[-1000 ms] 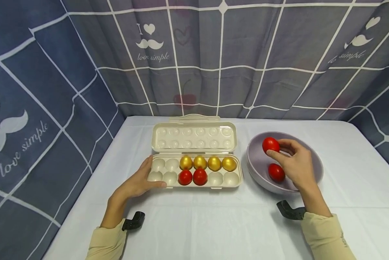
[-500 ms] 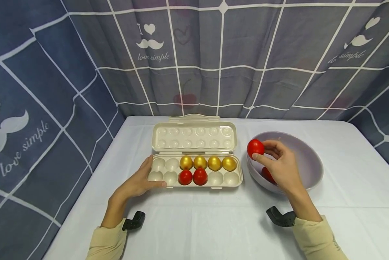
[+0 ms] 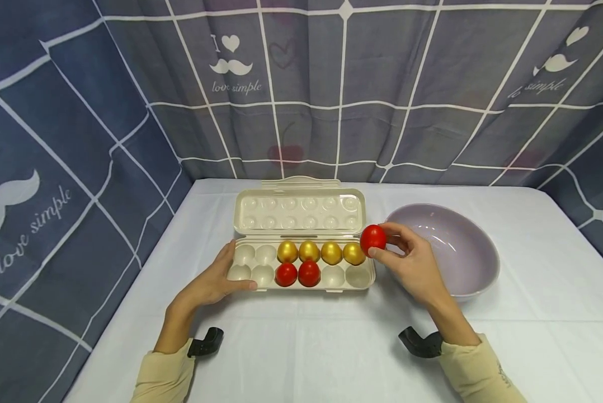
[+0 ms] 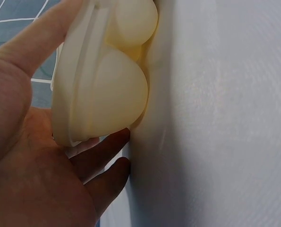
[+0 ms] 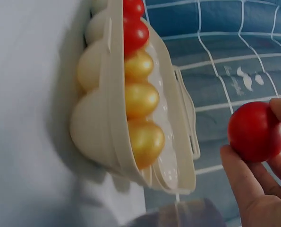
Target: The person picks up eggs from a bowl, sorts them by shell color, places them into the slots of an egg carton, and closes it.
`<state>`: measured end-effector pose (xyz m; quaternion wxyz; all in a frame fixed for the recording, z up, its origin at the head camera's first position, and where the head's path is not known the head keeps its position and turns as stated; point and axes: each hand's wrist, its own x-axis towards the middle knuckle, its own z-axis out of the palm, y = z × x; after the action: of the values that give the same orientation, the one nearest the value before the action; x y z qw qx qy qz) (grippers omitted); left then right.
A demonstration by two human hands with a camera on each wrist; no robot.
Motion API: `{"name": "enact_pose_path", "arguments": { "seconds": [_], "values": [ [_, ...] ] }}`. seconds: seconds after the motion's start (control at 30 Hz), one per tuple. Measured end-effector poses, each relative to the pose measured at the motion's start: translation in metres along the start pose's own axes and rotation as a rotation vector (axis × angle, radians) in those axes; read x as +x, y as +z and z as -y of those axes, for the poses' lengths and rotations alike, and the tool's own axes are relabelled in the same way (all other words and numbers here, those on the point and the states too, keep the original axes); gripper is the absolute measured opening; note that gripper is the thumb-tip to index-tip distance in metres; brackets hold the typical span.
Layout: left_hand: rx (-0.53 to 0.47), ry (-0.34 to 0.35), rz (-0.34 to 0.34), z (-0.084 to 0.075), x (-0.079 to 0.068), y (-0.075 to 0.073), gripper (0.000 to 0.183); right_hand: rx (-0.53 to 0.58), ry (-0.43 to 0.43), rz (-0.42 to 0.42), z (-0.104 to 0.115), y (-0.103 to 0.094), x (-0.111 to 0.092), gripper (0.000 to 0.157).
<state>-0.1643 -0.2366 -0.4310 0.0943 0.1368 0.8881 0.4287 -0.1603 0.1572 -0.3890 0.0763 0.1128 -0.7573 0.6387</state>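
Note:
An egg carton point(image 3: 255, 264), cream plastic with its lid point(image 3: 300, 212) folded back, lies on the table. Gold eggs point(image 3: 309, 252) fill four-in-a-row cups at the back right, and two red eggs point(image 3: 297, 275) sit in the middle of the front row. My left hand point(image 3: 206, 285) holds the carton's left end, thumb along the front edge and fingers around the side. With fingertips and thumb, my right hand point(image 3: 409, 262) pinches another red egg point(image 3: 373, 238) above the carton's right end. The right wrist view shows this egg point(image 5: 256, 131) clear of the carton.
Right of the carton stands a purple bowl point(image 3: 462, 252), its left part hidden behind my right hand. A white cloth point(image 3: 301, 347) covers the table. Dark checked curtains point(image 3: 372, 84) hang behind and at both sides.
My right hand has carried the red egg left from over the bowl to the carton's right end. The red egg lying in the bowl is now out of sight. My left hand stays put.

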Motion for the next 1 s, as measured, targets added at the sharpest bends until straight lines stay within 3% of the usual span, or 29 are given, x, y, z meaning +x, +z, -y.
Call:
{"name": "enact_pose_path", "arguments": {
  "seconds": [0.23, 1.0],
  "values": [
    [-0.002, -0.029, 0.003, 0.000, -0.001, -0.001, 0.113, 0.067, 0.012, 0.087, 0.001, 0.019, -0.006, 0.046],
    [-0.033, 0.016, 0.008, 0.000, 0.001, 0.000, 0.112, 0.046, -0.006, 0.126, -0.022, 0.048, -0.013, 0.048]
  ]
}}
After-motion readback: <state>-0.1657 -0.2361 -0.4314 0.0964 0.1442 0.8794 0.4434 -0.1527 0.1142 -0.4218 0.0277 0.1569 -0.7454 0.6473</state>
